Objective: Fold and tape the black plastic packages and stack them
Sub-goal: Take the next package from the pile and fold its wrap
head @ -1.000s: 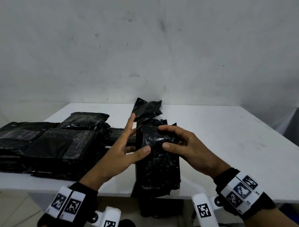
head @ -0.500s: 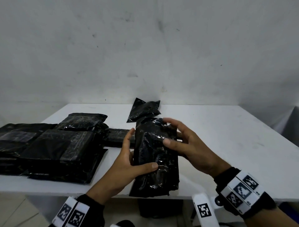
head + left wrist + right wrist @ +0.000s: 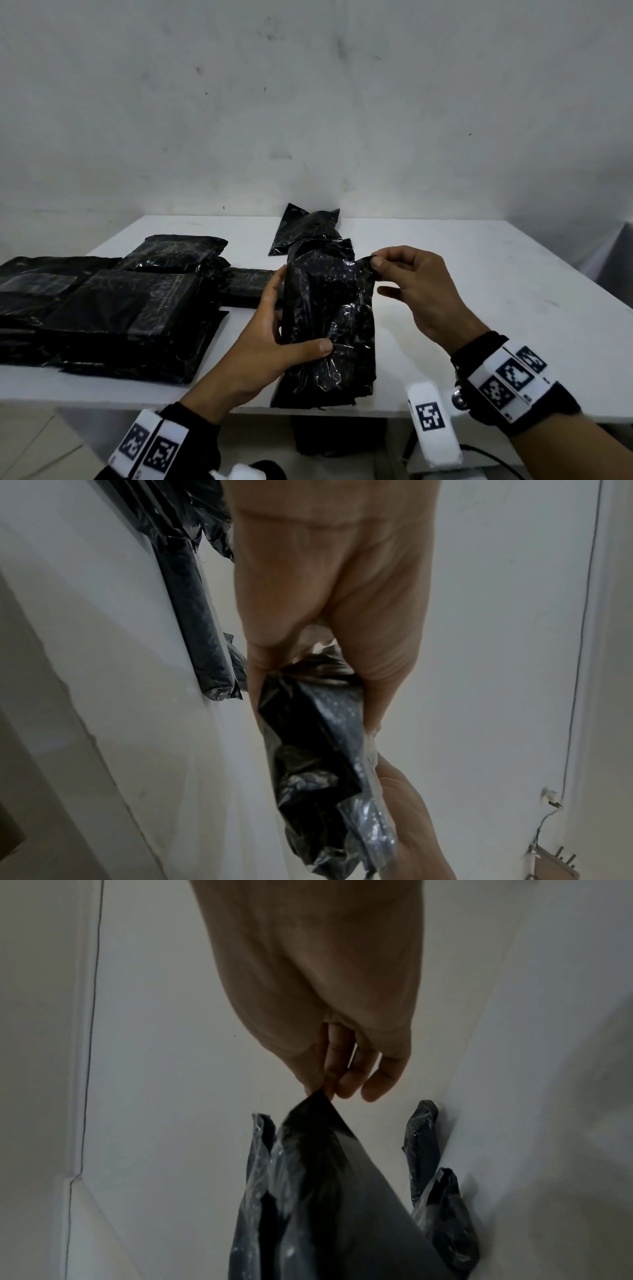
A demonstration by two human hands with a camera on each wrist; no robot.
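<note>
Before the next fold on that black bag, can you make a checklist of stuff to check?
1. Left hand grips the black package: ok.
2. Right hand pinches its top corner flap: ok.
3. Package's lower end rests at the white table front edge: ok.
4. Tape within reach: cannot tell, none seen.
5. Stack of taped packages at left ready to take it: ok.
6. Package taped shut: not ok.

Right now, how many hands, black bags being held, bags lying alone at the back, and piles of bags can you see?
Hands: 2, the left hand and the right hand
Held black package: 1
Lone black package at the back: 1
Pile of black packages: 1, layers too dark to count
Total: 5
</note>
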